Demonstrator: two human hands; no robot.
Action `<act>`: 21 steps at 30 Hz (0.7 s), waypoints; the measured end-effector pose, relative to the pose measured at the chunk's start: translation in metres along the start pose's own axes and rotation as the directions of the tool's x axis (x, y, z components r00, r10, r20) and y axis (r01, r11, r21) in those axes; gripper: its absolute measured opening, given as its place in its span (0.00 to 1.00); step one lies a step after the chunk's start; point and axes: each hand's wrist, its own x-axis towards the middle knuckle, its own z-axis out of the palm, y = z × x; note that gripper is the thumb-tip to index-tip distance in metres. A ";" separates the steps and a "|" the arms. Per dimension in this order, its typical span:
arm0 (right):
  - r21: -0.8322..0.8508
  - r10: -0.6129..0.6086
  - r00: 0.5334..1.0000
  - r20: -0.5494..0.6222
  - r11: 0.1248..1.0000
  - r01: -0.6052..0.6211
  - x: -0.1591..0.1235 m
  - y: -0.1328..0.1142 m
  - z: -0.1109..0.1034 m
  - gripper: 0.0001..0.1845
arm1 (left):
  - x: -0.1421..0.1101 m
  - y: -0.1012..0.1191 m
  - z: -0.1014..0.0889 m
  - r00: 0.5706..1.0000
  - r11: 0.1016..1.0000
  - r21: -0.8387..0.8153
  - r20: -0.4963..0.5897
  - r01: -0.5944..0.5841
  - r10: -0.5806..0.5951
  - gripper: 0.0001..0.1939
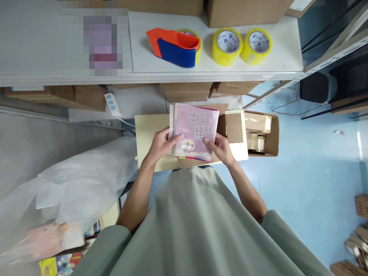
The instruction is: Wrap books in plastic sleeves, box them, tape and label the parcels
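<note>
Here, booklets (186, 132): a thin stack, pale purple cover uppermost, with large grey characters and a small round picture toward its lower left; lies between the two hands.
Left hand (165, 143): clamped on the stack's left edge, thumb over the cover, fingers mostly hidden beneath.
Right hand (220, 148): gripping the lower right edge, thumb laid on the cover.
Both hands: apart from each other, the stack bridging them.
Stack edges: white layer sticking out on the left, green and magenta slivers along the bottom; perhaps several pieces, the count hidden from above.
Under the stack: cream tabletop (149, 138), cardboard (234, 128) showing to the right; its full shape is covered.
Right of tabletop: open carton (276, 136), smaller boxes (257, 122) inside.
Shelf (281, 57), beyond the hands: orange-and-blue tape dispenser (176, 52), two yellow tape rolls (227, 55) to its right.
Left side: white power strip (112, 104) at the lower level; translucent plastic bag (94, 165) nearer the person.
</note>
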 end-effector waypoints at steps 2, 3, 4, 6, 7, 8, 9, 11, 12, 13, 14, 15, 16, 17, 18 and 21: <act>-0.010 -0.004 1.000 0.002 1.000 0.004 0.006 0.007 -0.018 0.35 | 0.006 0.010 0.019 0.999 0.997 0.057 -0.023 -0.048 0.049 0.32; -0.028 -0.022 1.000 -0.015 0.999 0.022 0.009 0.010 -0.027 0.37 | 0.009 0.016 0.026 0.997 0.992 0.105 -0.023 -0.076 0.078 0.31; -0.064 -0.058 0.997 -0.053 0.996 0.054 0.013 0.011 -0.036 0.40 | 0.011 0.023 0.033 0.993 0.979 0.172 -0.018 -0.108 0.113 0.29; -0.199 -0.176 0.971 -0.158 0.969 0.144 0.019 0.008 -0.053 0.50 | 0.013 0.038 0.043 0.981 0.919 0.350 -0.001 -0.180 0.193 0.22; -0.291 -0.248 0.949 -0.196 0.939 0.185 0.021 0.004 -0.060 0.54 | 0.014 0.046 0.049 0.974 0.871 0.444 0.014 -0.210 0.228 0.19; -0.387 -0.316 0.926 -0.205 0.895 0.220 0.023 -0.002 -0.067 0.56 | 0.015 0.054 0.054 0.967 0.816 0.530 0.035 -0.232 0.252 0.17; -0.478 -0.370 0.912 -0.178 0.842 0.249 0.024 -0.009 -0.072 0.55 | 0.016 0.060 0.060 0.963 0.760 0.602 0.061 -0.246 0.264 0.18; -0.624 -0.426 0.904 -0.038 0.716 0.312 0.029 -0.020 -0.077 0.48 | 0.020 0.068 0.073 0.961 0.666 0.699 0.121 -0.259 0.247 0.21; -0.680 -0.428 0.902 0.052 0.647 0.346 0.033 -0.023 -0.078 0.43 | 0.022 0.069 0.079 0.962 0.629 0.731 0.151 -0.263 0.227 0.22; -0.723 -0.412 0.900 0.142 0.578 0.378 0.037 -0.025 -0.077 0.37 | 0.025 0.069 0.085 0.963 0.597 0.756 0.179 -0.267 0.204 0.23; -0.756 -0.377 0.899 0.222 0.516 0.403 0.043 -0.024 -0.077 0.33 | 0.029 0.067 0.090 0.963 0.571 0.776 0.203 -0.270 0.179 0.23; -0.782 -0.329 0.899 0.289 0.460 0.419 0.049 -0.022 -0.075 0.29 | 0.033 0.064 0.094 0.962 0.548 0.791 0.224 -0.272 0.154 0.23; -0.805 -0.272 0.900 0.340 0.412 0.428 0.055 -0.018 -0.074 0.27 | 0.037 0.059 0.098 0.962 0.530 0.803 0.242 -0.272 0.127 0.22; -0.824 -0.212 0.902 0.377 0.369 0.431 0.062 -0.013 -0.072 0.25 | 0.042 0.053 0.100 0.961 0.515 0.813 0.259 -0.272 0.099 0.22; -0.840 -0.152 0.903 0.402 0.330 0.430 0.068 -0.008 -0.070 0.24 | 0.048 0.047 0.102 0.960 0.504 0.820 0.272 -0.270 0.070 0.21; -0.876 0.023 0.899 0.437 0.237 0.420 0.084 0.008 -0.063 0.21 | 0.066 0.024 0.104 0.955 0.485 0.840 0.295 -0.243 -0.033 0.21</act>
